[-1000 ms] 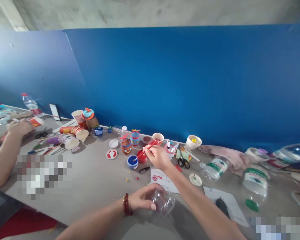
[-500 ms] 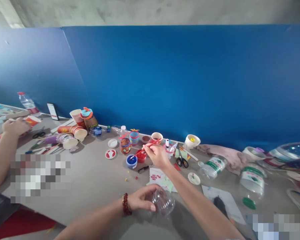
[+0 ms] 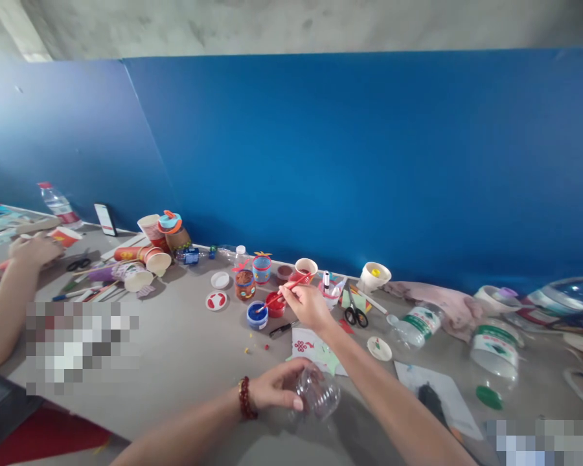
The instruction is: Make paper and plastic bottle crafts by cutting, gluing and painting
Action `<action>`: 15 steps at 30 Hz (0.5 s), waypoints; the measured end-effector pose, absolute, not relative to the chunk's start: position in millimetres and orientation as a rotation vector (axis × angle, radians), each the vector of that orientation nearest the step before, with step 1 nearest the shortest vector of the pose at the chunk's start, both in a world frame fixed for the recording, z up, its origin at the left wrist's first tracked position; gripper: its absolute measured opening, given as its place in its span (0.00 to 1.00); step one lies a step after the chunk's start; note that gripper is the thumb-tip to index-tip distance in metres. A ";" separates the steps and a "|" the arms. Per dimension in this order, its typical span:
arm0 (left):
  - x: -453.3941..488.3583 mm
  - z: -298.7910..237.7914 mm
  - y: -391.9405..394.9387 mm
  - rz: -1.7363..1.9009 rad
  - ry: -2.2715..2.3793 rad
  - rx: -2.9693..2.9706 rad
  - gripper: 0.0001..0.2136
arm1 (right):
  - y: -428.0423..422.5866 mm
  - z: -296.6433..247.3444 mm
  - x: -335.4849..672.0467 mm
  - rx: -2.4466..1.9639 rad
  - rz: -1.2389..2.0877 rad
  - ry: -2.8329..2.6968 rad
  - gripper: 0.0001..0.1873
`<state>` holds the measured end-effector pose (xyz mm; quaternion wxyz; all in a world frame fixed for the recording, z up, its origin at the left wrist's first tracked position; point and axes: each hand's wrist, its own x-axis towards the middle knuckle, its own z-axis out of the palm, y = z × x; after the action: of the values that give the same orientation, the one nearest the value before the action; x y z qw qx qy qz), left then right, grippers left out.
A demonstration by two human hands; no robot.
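Near the table's front, my left hand (image 3: 276, 388) grips a clear plastic bottle piece (image 3: 323, 395) from its left side, thumb along the near face. Farther forward, my right hand (image 3: 307, 304) pinches a red paintbrush (image 3: 276, 299) that slants down to the left. Its tip is in or just over a small jar of blue paint (image 3: 257, 315). Right behind that jar stands a jar of red paint (image 3: 275, 304), partly covered by the brush and my fingers. A white sheet with a red knot design (image 3: 301, 346) lies between my hands, partly under my right forearm.
Black scissors (image 3: 355, 316), a paper cup (image 3: 306, 266) and decorated jars (image 3: 245, 285) stand along the back. Cut bottles (image 3: 495, 346) lie at right. At far left, another person's hand (image 3: 34, 249) is beside a red cup (image 3: 65, 237). A blue panel (image 3: 344, 162) borders the table.
The brush tip has shifted slightly within the blue paint jar area. My left hand and the bottle piece stay in place. The whole view has moved a little.
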<state>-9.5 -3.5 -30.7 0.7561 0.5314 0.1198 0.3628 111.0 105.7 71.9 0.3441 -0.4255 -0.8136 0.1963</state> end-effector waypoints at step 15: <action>-10.1 -30.6 -2.8 0.789 0.252 1.194 0.27 | 105.5 73.3 111.9 -1.112 0.606 -2.042 0.24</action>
<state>-10.1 -2.8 -30.6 0.7474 0.5459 0.1153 0.3606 111.9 105.5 73.3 0.3612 -0.4315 -0.7924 0.2353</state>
